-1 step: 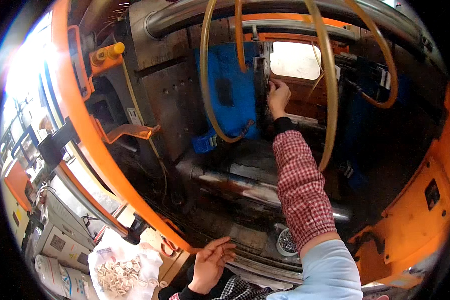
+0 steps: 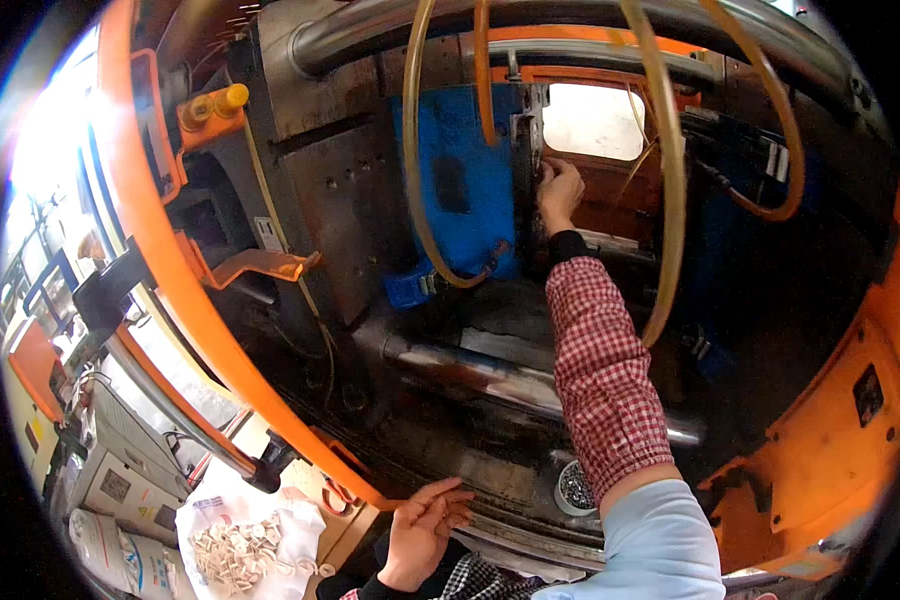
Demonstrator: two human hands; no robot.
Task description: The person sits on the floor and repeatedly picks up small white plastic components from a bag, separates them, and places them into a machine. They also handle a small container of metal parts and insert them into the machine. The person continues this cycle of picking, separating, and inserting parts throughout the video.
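Observation:
My right arm, in a red checked sleeve, reaches into a large machine. There my right hand (image 2: 560, 195) is closed in a pinch at the inner edge of a blue metal mould block (image 2: 482, 215). Whatever lies between its fingertips is too small or hidden to make out. My left hand (image 2: 420, 535) rests low at the machine's front, beside the lower end of the orange door frame (image 2: 260, 390). Its fingers are loosely stretched and nothing shows in them. Below my right forearm stands a white cup (image 2: 574, 490) of small shiny metal pieces.
Yellowish hoses (image 2: 667, 190) hang in loops on both sides of my right hand. A thick steel bar (image 2: 480, 372) crosses beneath it. At lower left, many small beige parts (image 2: 238, 552) lie on a white bag. A second blue block (image 2: 715, 260) sits in shadow at right.
The hoses on the right appear slightly further right in the view. My right hand stays at the edge of the blue mould block; my left hand has hardly moved.

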